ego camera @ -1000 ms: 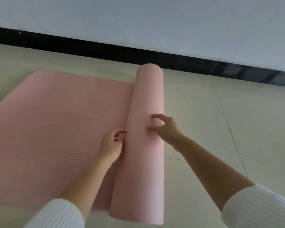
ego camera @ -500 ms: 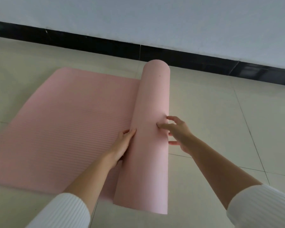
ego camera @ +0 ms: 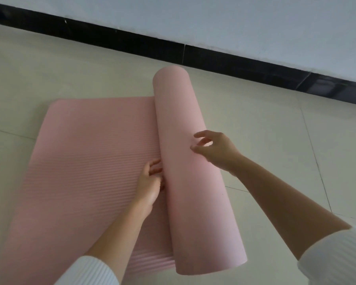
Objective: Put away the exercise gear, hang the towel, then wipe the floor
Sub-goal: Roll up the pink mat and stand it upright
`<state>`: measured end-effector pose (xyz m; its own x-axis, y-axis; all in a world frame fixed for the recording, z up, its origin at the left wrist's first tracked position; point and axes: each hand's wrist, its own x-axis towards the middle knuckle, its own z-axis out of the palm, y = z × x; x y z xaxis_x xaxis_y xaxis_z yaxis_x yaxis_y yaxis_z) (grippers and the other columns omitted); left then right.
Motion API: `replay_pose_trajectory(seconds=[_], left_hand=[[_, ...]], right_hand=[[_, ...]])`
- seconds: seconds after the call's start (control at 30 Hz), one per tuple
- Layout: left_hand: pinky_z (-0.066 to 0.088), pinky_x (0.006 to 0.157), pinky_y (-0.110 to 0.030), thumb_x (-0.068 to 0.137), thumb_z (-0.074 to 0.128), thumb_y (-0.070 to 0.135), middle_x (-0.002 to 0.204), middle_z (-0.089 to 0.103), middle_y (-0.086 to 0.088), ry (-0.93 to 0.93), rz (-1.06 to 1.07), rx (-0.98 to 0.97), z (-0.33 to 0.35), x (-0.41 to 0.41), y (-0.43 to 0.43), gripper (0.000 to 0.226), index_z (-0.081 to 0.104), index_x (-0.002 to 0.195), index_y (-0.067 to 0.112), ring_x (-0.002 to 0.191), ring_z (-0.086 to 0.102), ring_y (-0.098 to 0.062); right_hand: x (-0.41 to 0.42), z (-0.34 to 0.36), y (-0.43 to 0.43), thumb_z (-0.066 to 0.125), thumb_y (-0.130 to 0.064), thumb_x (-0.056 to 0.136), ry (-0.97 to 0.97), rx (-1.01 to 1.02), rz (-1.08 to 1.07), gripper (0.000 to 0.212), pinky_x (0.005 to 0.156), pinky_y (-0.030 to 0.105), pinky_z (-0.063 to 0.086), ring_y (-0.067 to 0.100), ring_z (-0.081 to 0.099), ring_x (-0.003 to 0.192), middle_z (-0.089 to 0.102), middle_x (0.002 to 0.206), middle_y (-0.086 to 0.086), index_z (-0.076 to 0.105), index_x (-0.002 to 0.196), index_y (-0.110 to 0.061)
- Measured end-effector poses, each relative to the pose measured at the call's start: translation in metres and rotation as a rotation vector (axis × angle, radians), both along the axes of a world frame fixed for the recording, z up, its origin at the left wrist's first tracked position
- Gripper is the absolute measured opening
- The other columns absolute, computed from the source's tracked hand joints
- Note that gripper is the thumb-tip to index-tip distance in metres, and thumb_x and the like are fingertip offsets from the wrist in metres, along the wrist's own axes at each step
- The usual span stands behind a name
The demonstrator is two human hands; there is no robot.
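A pink ribbed exercise mat (ego camera: 86,165) lies on the floor, its right part wound into a thick roll (ego camera: 191,182) that runs from near the wall toward me. My left hand (ego camera: 151,186) lies on the flat mat with its fingertips against the roll's left side. My right hand (ego camera: 216,149) rests on top of the roll, its fingers spread and lightly bent, touching the surface. Neither hand grips anything.
Pale floor tiles (ego camera: 275,124) surround the mat. A black skirting board (ego camera: 214,58) runs along the foot of a white wall (ego camera: 234,21) just beyond the roll's far end. No other objects are in sight.
The roll has moved left over the flat mat and grown thicker, so less flat mat shows. My view has tilted and shifted. Both hands stayed at the roll.
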<state>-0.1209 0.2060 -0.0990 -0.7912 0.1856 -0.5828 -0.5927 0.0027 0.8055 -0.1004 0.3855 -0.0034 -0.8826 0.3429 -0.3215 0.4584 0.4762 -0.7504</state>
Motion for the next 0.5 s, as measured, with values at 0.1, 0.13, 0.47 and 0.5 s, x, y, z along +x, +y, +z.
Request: replay_pose_trajectory(seconds=[0.1,0.13,0.47,0.5], left_hand=[[0.049,0.063,-0.029,0.093,0.047,0.029,0.098,0.070,0.002,-0.094,0.010,0.009,0.008,0.000,-0.015,0.023,0.063,0.109,0.029,0.079,0.063,-0.017],[0.049,0.063,-0.030,0.092,0.048,0.040,0.097,0.070,0.002,-0.139,0.004,0.028,0.010,0.001,-0.020,0.027,0.066,0.108,0.027,0.081,0.064,-0.016],[0.036,0.041,-0.014,0.076,0.066,0.040,0.056,0.061,0.015,-0.088,-0.098,0.031,0.016,0.000,-0.061,0.025,0.062,0.094,0.022,0.043,0.051,-0.001],[0.035,0.041,-0.013,0.073,0.064,0.036,0.058,0.061,0.014,-0.080,-0.035,0.059,0.016,-0.002,-0.068,0.023,0.060,0.093,0.024,0.048,0.052,-0.003]], right_hand=[[-0.008,-0.004,-0.019,0.065,-0.003,0.080,0.024,0.074,0.063,0.057,0.070,0.031,0.051,0.019,0.055,0.083,0.057,0.107,0.002,0.050,0.133,-0.019],[-0.010,-0.006,-0.025,0.064,-0.005,0.081,0.012,0.247,0.090,0.060,0.078,0.034,0.050,0.021,0.051,0.099,0.050,0.118,0.004,0.046,0.136,-0.021],[0.000,-0.006,-0.070,0.062,-0.042,0.087,0.114,0.284,0.154,0.045,0.090,0.027,0.045,0.017,0.055,0.108,0.058,0.124,-0.002,0.059,0.126,-0.021],[-0.001,-0.003,-0.070,0.063,-0.034,0.089,0.144,0.177,0.135,0.039,0.085,0.024,0.049,0.013,0.060,0.101,0.060,0.122,-0.002,0.061,0.125,-0.021]])
